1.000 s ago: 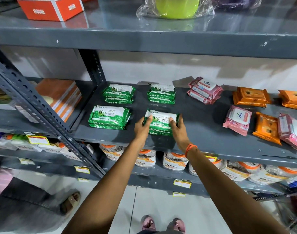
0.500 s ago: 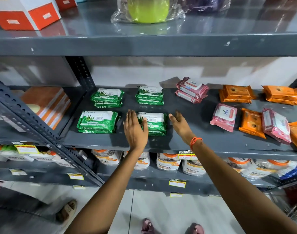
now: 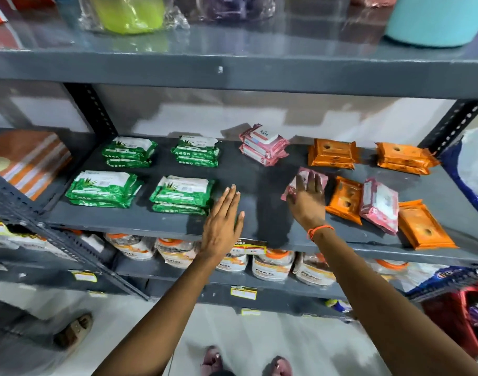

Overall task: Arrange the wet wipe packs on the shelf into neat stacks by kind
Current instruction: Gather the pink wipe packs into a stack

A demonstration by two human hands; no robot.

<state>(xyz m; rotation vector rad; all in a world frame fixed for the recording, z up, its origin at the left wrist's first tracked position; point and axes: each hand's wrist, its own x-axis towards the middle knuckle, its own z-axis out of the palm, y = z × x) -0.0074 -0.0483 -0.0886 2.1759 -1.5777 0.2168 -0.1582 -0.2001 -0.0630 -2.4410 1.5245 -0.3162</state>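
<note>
My right hand [image 3: 307, 198] lies on the loose pink wipe pack [image 3: 304, 183], fingers spread, at two o'clock from my open left hand [image 3: 223, 221]. It looks soft and slippery; I'd grip its long edges.

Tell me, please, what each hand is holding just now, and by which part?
The left hand holds nothing, open above the shelf. The right hand lies on a pink pack, fingers over its top; a closed grip cannot be told.
</note>
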